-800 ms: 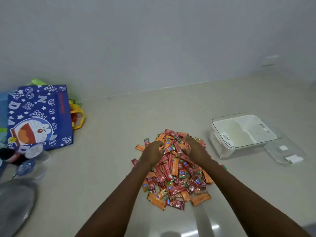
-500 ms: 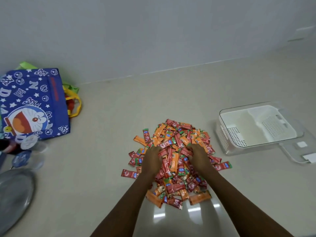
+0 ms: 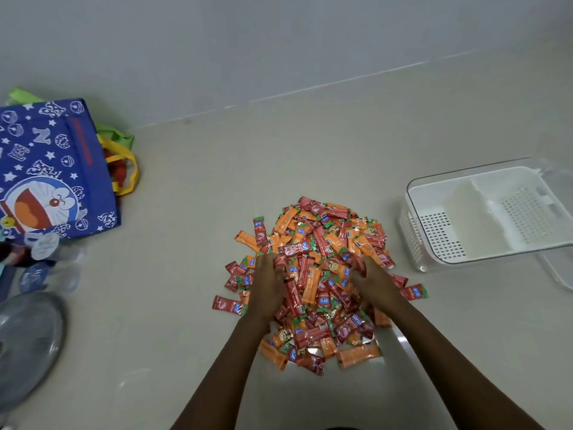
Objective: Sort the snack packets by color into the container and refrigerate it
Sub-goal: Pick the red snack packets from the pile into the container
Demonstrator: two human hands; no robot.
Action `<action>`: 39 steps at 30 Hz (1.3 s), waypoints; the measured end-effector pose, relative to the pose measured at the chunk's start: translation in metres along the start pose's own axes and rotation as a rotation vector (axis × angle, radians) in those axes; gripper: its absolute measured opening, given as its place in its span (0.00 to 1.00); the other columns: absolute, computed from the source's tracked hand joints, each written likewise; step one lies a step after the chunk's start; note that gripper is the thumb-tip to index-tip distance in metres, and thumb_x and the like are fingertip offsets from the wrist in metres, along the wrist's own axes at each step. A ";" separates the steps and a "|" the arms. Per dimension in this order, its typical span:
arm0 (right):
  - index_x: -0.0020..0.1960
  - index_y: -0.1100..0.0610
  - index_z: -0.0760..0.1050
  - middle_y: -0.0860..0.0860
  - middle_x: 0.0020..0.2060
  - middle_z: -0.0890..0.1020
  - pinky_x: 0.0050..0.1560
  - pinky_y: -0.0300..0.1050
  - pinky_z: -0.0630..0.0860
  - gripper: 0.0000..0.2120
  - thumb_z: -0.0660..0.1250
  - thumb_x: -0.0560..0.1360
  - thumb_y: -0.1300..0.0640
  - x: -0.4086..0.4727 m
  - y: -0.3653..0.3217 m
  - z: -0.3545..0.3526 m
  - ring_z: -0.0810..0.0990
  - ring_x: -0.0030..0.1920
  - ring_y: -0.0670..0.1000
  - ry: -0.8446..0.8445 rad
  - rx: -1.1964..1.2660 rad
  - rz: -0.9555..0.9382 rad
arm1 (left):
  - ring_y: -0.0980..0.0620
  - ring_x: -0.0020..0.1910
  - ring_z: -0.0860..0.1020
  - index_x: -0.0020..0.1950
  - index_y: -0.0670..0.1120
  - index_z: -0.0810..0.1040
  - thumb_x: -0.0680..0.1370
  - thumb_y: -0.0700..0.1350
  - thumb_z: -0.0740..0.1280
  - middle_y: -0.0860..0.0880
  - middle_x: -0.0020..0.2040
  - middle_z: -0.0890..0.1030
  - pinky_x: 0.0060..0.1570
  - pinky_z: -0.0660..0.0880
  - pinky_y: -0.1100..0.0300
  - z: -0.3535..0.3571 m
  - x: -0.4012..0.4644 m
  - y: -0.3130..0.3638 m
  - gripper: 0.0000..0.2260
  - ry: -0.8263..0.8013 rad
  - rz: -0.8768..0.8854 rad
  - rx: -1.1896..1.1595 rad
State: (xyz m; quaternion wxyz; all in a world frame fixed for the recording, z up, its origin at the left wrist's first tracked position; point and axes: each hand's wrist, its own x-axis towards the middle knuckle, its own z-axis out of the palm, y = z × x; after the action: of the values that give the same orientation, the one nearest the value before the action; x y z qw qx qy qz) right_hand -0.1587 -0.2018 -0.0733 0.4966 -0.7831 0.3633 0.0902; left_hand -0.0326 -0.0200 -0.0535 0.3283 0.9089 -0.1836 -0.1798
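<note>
A heap of red and orange snack packets [image 3: 322,243] lies on the beige floor in the middle of the view. My left hand [image 3: 268,282] sits on the heap's left side, fingers curled around some red packets. On the right side my right hand [image 3: 373,282] has its fingers curled and dug in among the packets. The clear container [image 3: 410,240] with a white perforated basket and a centre divider stands empty to the right of the heap, apart from both hands.
A blue cartoon tote bag [image 3: 55,169] lies at the far left with plastic bottles [image 3: 49,270] below it. A round metal plate [image 3: 24,346] sits at the lower left. The container's clear lid [image 3: 558,274] lies at the right edge. The wall runs behind.
Both hands have drawn back from the heap's far part to its middle, and a few packets have spread out on the left. The view has tilted down a little.
</note>
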 end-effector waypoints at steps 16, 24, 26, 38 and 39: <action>0.53 0.56 0.73 0.52 0.41 0.81 0.37 0.46 0.77 0.09 0.66 0.74 0.56 -0.010 -0.001 0.010 0.80 0.37 0.49 -0.054 0.135 0.042 | 0.50 0.45 0.77 0.54 0.42 0.79 0.79 0.44 0.63 0.47 0.49 0.82 0.36 0.68 0.63 0.026 -0.030 0.000 0.08 -0.076 -0.299 -0.033; 0.56 0.55 0.67 0.57 0.42 0.76 0.41 0.45 0.71 0.11 0.63 0.75 0.62 -0.020 -0.004 -0.005 0.72 0.41 0.51 -0.249 0.752 0.266 | 0.48 0.57 0.77 0.67 0.45 0.69 0.77 0.54 0.66 0.48 0.61 0.77 0.51 0.75 0.55 0.015 -0.015 0.004 0.22 -0.070 -0.369 -0.148; 0.60 0.54 0.67 0.60 0.48 0.78 0.44 0.45 0.73 0.14 0.66 0.76 0.54 -0.022 -0.006 0.003 0.76 0.45 0.54 -0.224 0.677 0.277 | 0.49 0.53 0.79 0.64 0.45 0.73 0.75 0.54 0.69 0.47 0.59 0.80 0.50 0.76 0.56 0.020 -0.008 0.012 0.22 -0.032 -0.305 -0.044; 0.48 0.58 0.79 0.55 0.41 0.83 0.35 0.39 0.71 0.09 0.72 0.72 0.54 -0.016 -0.025 0.050 0.77 0.35 0.50 0.004 0.061 0.166 | 0.46 0.55 0.79 0.70 0.44 0.68 0.82 0.48 0.59 0.45 0.62 0.78 0.56 0.77 0.51 0.003 0.005 0.003 0.18 -0.160 -0.220 -0.193; 0.48 0.57 0.78 0.55 0.41 0.83 0.36 0.40 0.72 0.08 0.70 0.73 0.54 -0.018 -0.024 0.047 0.78 0.35 0.51 -0.028 0.187 0.196 | 0.46 0.58 0.78 0.71 0.45 0.66 0.82 0.48 0.58 0.45 0.65 0.76 0.58 0.76 0.49 -0.003 0.009 0.002 0.18 -0.157 -0.228 -0.231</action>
State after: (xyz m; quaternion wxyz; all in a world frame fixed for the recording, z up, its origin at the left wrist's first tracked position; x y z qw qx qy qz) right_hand -0.1452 -0.1474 -0.0705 0.5612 -0.6929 0.4379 0.1149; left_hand -0.0242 -0.0244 -0.0520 0.3926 0.8634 -0.0826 -0.3060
